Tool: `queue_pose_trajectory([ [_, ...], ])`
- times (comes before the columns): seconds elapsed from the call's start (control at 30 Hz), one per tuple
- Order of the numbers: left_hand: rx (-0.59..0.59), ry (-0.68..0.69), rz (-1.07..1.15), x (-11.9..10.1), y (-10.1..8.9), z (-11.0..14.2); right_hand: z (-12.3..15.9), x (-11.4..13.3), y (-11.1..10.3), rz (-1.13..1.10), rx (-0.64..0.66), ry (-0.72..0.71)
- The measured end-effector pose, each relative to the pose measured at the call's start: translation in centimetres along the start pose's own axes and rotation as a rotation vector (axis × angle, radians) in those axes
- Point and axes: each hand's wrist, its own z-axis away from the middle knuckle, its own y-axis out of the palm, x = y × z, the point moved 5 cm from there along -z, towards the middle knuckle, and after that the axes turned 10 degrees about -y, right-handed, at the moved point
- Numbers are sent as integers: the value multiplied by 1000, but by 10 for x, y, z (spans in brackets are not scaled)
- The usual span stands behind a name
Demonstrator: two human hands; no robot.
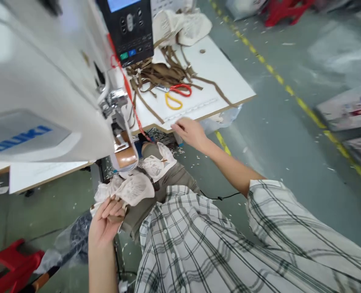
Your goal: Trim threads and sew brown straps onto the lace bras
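Note:
A white lace bra lies over my lap beneath the sewing machine head, its second cup nearer the table. My left hand is closed on the bra's edge at the near left side. Beside the front edge of the white table, my right hand has its fingers curled together. What it holds, if anything, is hidden. Scissors with one red and one yellow handle lie on the table just beyond my right hand. Brown straps are heaped behind them.
More white bra pieces sit at the back of the table. A control panel stands beside the machine. Red stools stand at lower left and top right. Yellow-marked tape crosses the scrap-littered floor, with bagged goods at right.

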Motion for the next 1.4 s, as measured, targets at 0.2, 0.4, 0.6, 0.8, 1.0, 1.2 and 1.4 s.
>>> queue_pose_trajectory([
  [0.2, -71, 208, -263, 2, -2, -16, -87, -52, -37, 329, -19, 19],
  [0.4, -218, 441, -585, 3, 6, -23, -110, -30, -36, 481, 110, 9],
  [0.6, -190, 327, -318, 18, 5, -31, -90, -15, -45, 511, 176, 103],
  [0.8, -154, 327, -188, 27, 5, -28, -23, -7, -80, 445, 76, 30],
  [1.0, -176, 448, -302, 34, 16, -18, 79, 47, -56, -100, 263, -166],
  [1.2, -183, 571, -420, 38, 27, -9, 115, 133, -1, -323, 394, -378],
  [1.4, -171, 610, -557, 40, 32, 2, 107, 154, 14, -363, 359, -446],
])
